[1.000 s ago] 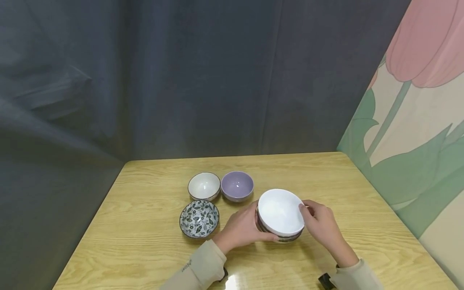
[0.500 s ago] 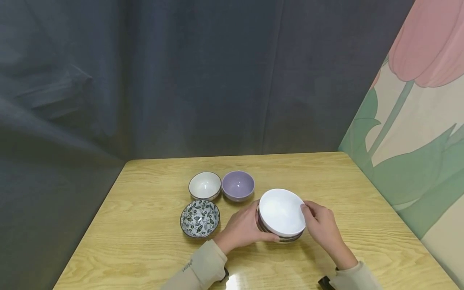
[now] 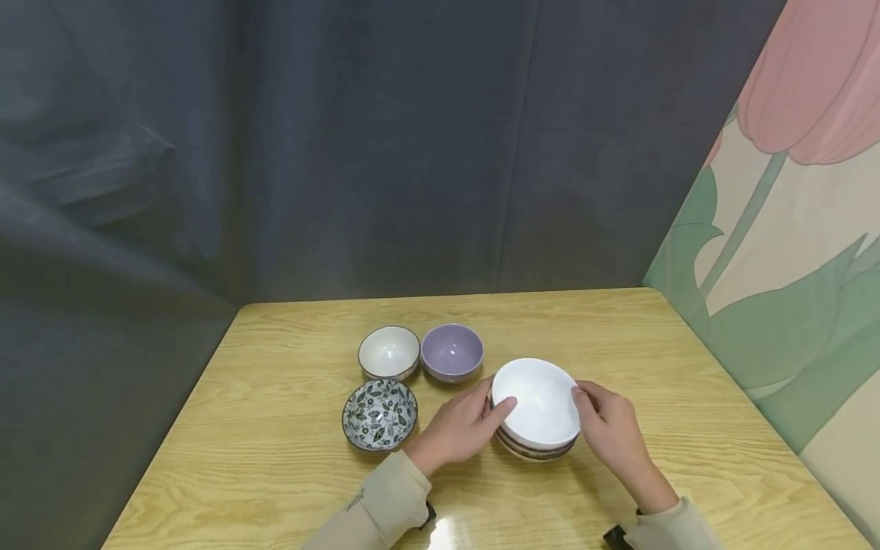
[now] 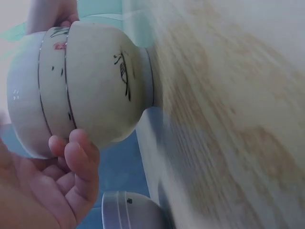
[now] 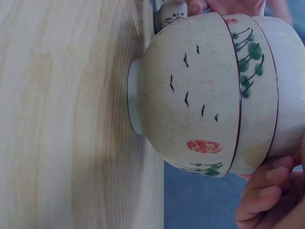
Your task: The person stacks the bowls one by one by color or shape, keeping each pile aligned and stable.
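A white bowl [image 3: 539, 409] sits on top of a stack, tilted slightly in the head view. Under it are two cream bowls with dark rims; the lowest bowl [image 5: 190, 90] has small painted strokes and a red seal, and its foot is on or close to the table. My left hand [image 3: 457, 431] grips the stack's left side, thumb over the white rim, fingertips against the rims of the cream bowls [image 4: 102, 76]. On the other side my right hand [image 3: 612, 428] holds the stack near the white bowl's rim, fingers curled beneath the edge.
To the left on the wooden table [image 3: 261, 428] stand a leaf-patterned bowl [image 3: 380, 415], a dark-rimmed white bowl [image 3: 389, 352] and a purple bowl [image 3: 452, 352]. A dark curtain [image 3: 385, 153] hangs behind; a tulip-painted wall [image 3: 791, 305] borders the right.
My left thumb has moved from the front side of the stack up over the white bowl's rim. The right hand and the other bowls look nearly unchanged.
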`<action>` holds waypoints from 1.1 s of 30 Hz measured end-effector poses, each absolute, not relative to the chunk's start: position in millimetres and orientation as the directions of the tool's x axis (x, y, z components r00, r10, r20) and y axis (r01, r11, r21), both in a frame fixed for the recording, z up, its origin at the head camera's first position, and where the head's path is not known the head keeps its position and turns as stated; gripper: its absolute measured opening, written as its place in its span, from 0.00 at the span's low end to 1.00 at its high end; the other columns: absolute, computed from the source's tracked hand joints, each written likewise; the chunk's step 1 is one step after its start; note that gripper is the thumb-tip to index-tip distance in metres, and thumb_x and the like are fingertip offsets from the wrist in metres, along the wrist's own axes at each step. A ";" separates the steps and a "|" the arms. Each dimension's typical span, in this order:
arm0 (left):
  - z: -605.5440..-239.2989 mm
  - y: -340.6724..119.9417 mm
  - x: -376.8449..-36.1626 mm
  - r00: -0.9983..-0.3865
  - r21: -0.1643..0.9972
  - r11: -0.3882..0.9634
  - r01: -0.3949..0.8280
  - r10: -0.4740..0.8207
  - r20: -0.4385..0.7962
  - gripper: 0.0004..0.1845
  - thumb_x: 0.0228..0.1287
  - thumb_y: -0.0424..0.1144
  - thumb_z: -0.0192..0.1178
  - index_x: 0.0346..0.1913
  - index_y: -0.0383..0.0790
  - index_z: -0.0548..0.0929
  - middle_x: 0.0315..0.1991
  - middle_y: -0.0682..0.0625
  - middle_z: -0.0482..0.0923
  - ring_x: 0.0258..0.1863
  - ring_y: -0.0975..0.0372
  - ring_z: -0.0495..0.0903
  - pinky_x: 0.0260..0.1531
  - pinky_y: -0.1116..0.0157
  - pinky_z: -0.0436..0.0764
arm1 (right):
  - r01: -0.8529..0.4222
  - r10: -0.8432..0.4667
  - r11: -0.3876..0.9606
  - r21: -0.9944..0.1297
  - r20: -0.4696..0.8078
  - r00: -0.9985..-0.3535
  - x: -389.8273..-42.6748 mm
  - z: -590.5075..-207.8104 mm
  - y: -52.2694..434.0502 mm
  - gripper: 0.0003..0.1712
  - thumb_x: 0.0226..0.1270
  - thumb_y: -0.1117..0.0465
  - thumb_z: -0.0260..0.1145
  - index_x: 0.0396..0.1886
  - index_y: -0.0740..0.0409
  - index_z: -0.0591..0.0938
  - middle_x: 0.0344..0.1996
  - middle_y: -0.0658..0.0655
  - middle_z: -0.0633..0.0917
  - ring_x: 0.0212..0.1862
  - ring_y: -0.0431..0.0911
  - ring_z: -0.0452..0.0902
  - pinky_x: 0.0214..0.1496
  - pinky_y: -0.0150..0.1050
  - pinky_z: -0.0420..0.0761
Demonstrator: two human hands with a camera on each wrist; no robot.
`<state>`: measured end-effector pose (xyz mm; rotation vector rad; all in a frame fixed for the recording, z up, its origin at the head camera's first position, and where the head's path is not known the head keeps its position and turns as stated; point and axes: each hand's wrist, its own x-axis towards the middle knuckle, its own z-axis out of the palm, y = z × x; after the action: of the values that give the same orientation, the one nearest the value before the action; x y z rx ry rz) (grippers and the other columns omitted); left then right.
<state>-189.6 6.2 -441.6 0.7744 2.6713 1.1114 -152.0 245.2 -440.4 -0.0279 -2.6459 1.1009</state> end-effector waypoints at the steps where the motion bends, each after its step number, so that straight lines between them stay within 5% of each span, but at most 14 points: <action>1: -442.1 6.9 -189.6 -0.862 0.700 0.596 0.393 0.504 0.055 0.37 0.77 0.65 0.35 0.77 0.44 0.62 0.61 0.46 0.78 0.59 0.56 0.78 0.58 0.56 0.77 | -0.091 0.122 0.712 -0.696 0.250 -0.961 -152.1 -440.6 245.0 0.24 0.80 0.57 0.49 0.56 0.73 0.81 0.47 0.70 0.86 0.47 0.55 0.84 0.41 0.43 0.83; 4: -443.2 9.5 -190.0 -0.879 0.702 0.606 0.374 0.473 0.061 0.33 0.80 0.58 0.30 0.74 0.41 0.67 0.68 0.45 0.74 0.66 0.51 0.74 0.64 0.52 0.72 | -0.098 0.122 0.714 -0.693 0.261 -0.958 -152.1 -440.7 244.1 0.24 0.80 0.57 0.49 0.56 0.73 0.81 0.47 0.69 0.86 0.48 0.56 0.84 0.42 0.44 0.83; 10: -444.4 14.1 -190.5 -0.893 0.702 0.604 0.377 0.439 0.101 0.28 0.81 0.51 0.32 0.67 0.38 0.74 0.59 0.44 0.80 0.59 0.51 0.79 0.59 0.51 0.76 | -0.112 0.119 0.716 -0.689 0.278 -0.953 -152.0 -440.7 243.0 0.24 0.80 0.58 0.49 0.55 0.73 0.81 0.47 0.70 0.86 0.48 0.56 0.84 0.42 0.45 0.83; 33: -449.9 15.8 -193.6 -0.888 0.722 0.582 0.376 0.449 0.100 0.30 0.82 0.53 0.31 0.69 0.37 0.73 0.64 0.44 0.78 0.64 0.52 0.76 0.64 0.54 0.73 | -0.073 0.135 0.705 -0.706 0.235 -0.963 -150.7 -440.2 243.3 0.25 0.81 0.56 0.49 0.56 0.73 0.81 0.45 0.69 0.86 0.42 0.51 0.83 0.36 0.36 0.81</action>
<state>-193.6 15.8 -449.9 0.7085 2.7098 1.2025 -150.7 243.3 -440.2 -0.0493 -2.6446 1.1115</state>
